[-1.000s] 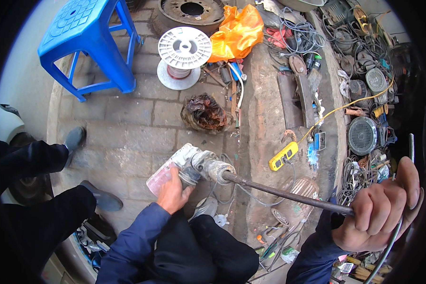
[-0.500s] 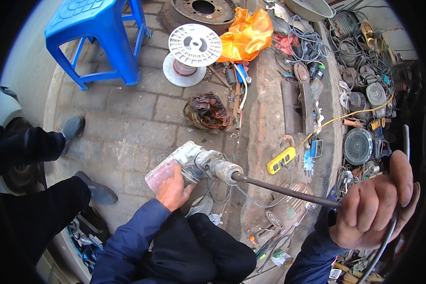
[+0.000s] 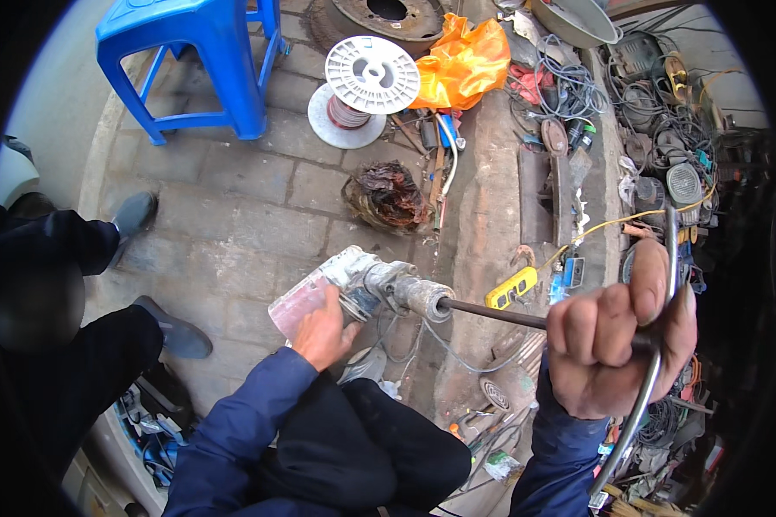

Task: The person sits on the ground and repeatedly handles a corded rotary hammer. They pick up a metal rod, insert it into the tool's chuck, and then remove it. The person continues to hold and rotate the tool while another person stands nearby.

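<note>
My left hand (image 3: pixel 317 332) is on a dusty power tool (image 3: pixel 297 308) with a pink-red housing, fingers curved round the body near my knees. A dark steel rod (image 3: pixel 500 312) runs rightward out of the tool's pale nose (image 3: pixel 424 299). My right hand (image 3: pixel 616 336) is closed at the far end of that rod and on a shiny metal bar (image 3: pixel 668 258) that crosses it upright; how the two meet is hidden by my fingers. A grey cable (image 3: pixel 466 365) loops below the tool, and a yellow power strip (image 3: pixel 510 289) lies beyond the rod.
Another person's legs (image 3: pixel 112 362) are at left. Behind stand a blue stool (image 3: pixel 194 43), cable spools (image 3: pixel 372 73), an orange bag (image 3: pixel 457 60), a wheel rim (image 3: pixel 379 13) and a dark crumpled lump (image 3: pixel 386 194). Tangled cables and scrap (image 3: pixel 647 95) fill the right side.
My right hand has moved left and slightly up with the bar, bringing it nearer the tool. The tool and my left hand have shifted slightly upward in view.
</note>
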